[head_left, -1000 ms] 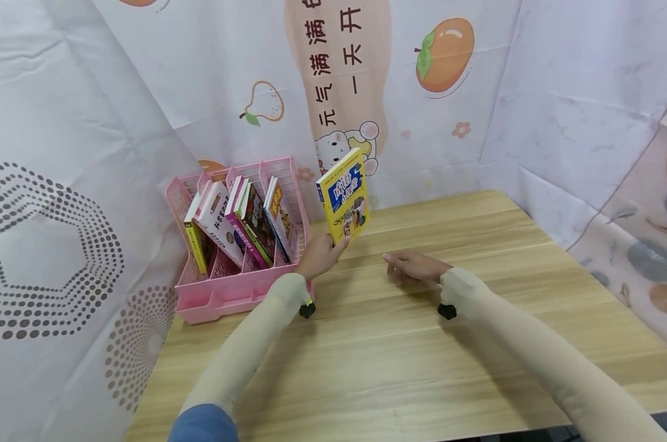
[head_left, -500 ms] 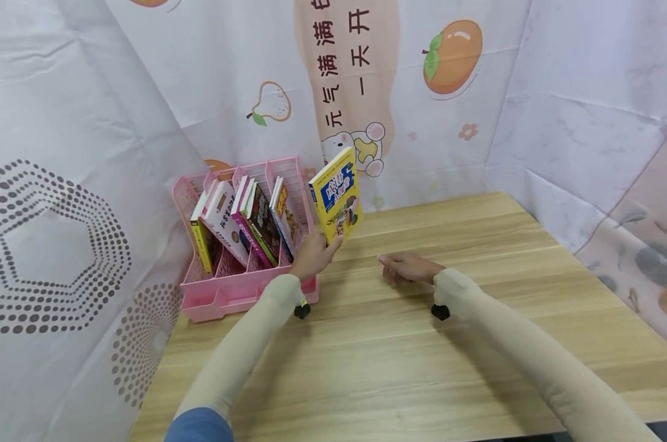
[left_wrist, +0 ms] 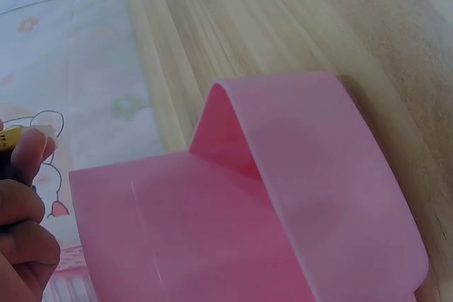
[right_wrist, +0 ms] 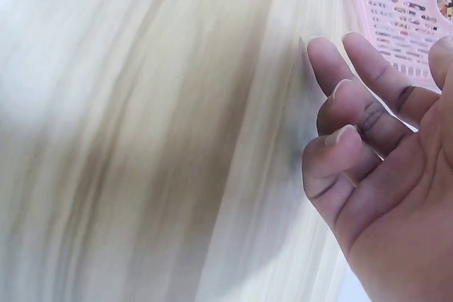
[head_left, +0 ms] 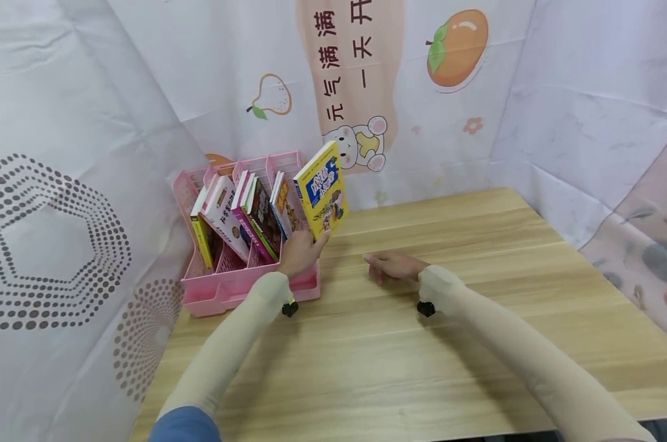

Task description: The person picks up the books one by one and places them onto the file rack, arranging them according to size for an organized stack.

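Note:
My left hand point(head_left: 300, 253) grips a yellow book point(head_left: 323, 190) with a blue title panel by its lower edge, thumb on the front cover. The book is tilted and overlaps the right end of a pink book rack point(head_left: 256, 281) in the head view. In the left wrist view, curled fingers point(left_wrist: 28, 203) and a small yellow bit of the book show at the left edge, beside the rack's pink tray. My right hand point(head_left: 394, 266) is held low over the wooden table, fingers loosely bent, holding nothing; its palm shows in the right wrist view.
In the rack's compartments lean a thin yellow book point(head_left: 202, 240), a white book point(head_left: 225, 220), a dark-covered book point(head_left: 263, 215) and a white-spined book point(head_left: 280, 202) at the right. A printed curtain point(head_left: 449, 129) hangs behind the wooden table point(head_left: 366, 368).
The left hand has carried the yellow book leftward, from beside the rack to over its right end. The right hand has shifted slightly left. The head view has shifted a little.

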Motion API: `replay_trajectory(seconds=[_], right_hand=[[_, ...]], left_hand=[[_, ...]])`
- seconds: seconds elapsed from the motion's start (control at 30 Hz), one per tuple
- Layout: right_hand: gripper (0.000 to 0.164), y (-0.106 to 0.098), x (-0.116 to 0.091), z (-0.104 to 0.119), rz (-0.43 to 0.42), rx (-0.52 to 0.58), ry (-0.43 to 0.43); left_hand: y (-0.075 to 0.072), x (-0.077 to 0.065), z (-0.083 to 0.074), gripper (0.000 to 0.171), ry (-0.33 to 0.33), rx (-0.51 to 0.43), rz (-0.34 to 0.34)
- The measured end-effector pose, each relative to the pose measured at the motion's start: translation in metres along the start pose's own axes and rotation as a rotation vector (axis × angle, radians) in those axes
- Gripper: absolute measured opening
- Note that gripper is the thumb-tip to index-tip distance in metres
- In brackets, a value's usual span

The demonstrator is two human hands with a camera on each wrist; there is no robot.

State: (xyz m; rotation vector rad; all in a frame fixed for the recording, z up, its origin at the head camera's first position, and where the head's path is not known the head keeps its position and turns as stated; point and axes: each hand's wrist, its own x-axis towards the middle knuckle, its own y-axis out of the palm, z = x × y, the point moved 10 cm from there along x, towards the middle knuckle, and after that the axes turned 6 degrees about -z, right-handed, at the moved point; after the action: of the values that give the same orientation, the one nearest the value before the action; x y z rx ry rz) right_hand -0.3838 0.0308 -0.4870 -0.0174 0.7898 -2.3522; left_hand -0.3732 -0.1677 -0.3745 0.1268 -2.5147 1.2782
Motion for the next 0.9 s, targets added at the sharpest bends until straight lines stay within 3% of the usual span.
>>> replay_trajectory(seconds=[0.37, 0.73, 0.9], right_hand=[[0.064, 0.022, 0.018, 0.030, 0.002, 0.009, -0.024], [0.059, 0.035, 0.031, 0.063, -0.028, -0.056, -0.114], [0.059, 0.037, 0.039, 0.075, -0.063, -0.066, -0.147]], left_hand=[[-0.017, -0.009, 0.025, 0.056, -0.045, 0.020, -0.062], [-0.035, -0.008, 0.032, 0.055, -0.027, 0.057, -0.145], [-0.037, -0.009, 0.039, 0.054, -0.029, 0.065, -0.159]])
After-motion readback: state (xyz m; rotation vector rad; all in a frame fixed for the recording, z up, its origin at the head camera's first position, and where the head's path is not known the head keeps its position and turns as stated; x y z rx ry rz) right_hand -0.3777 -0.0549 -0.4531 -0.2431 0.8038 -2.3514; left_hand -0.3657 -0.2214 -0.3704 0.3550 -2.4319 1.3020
